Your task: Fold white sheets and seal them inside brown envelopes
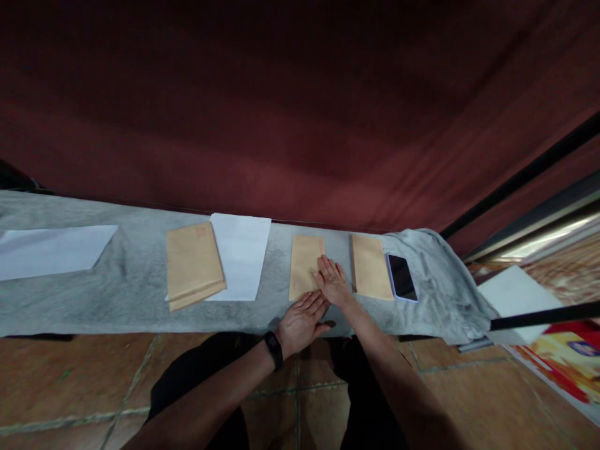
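Note:
A brown paper envelope [302, 265] with small red print lies flat in front of me on the grey cloth. My right hand [334, 282] rests flat on its right side, fingers stretched out. Across the lower right corner of the envelope lies my left hand [302, 320], its fingers extended and their tips close to the right hand. Neither hand grips anything. A black band [274, 350] is on my left wrist. To the right of my hands is a second stack of brown envelopes [372, 267], and beside it a phone [402, 277] with a dark screen.
Left of my hands, more brown envelopes [194, 262] overlap white paper sheets [244, 256]. Another white sheet [56, 250] lies far left. The grey cloth [131, 294] covers a narrow bench against a dark red curtain [281, 156]. Black poles [525, 181] stand at the right.

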### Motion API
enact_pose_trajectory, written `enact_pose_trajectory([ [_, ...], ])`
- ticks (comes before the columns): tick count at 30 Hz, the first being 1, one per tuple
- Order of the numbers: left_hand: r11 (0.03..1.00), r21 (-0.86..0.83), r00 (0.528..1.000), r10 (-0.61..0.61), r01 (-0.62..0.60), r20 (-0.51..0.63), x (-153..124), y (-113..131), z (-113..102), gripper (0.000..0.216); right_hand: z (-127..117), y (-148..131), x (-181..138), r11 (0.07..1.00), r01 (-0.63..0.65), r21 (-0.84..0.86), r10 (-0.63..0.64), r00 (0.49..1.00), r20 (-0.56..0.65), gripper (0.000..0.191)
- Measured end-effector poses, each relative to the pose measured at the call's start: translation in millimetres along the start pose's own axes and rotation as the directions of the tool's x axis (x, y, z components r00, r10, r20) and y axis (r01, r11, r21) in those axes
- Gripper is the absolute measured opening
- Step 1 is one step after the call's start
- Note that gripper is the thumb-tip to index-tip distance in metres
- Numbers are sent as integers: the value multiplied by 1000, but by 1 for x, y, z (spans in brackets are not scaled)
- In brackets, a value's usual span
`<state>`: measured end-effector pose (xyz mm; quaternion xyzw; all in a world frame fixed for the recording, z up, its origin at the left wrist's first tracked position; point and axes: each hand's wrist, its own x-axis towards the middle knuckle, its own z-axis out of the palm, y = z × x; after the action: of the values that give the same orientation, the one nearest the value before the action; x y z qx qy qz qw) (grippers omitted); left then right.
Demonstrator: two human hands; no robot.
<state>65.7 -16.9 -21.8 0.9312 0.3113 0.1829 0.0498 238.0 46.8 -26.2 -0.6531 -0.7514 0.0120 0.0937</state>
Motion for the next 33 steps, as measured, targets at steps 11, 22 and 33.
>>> enact_pose_trajectory([
  [11,1000,25,1000,17,-17,5,3,-1,-7,40,-16,-6,-42,996,52,67,-60,989,133,59],
  [22,977,203,993,-86,67,84,0,-14,-29,43,-23,-2,-43,986,48,159,-69,990,127,57],
  [33,955,282,983,-129,88,130,4,-14,-44,41,-22,2,-44,984,96,148,-109,991,82,55],
])
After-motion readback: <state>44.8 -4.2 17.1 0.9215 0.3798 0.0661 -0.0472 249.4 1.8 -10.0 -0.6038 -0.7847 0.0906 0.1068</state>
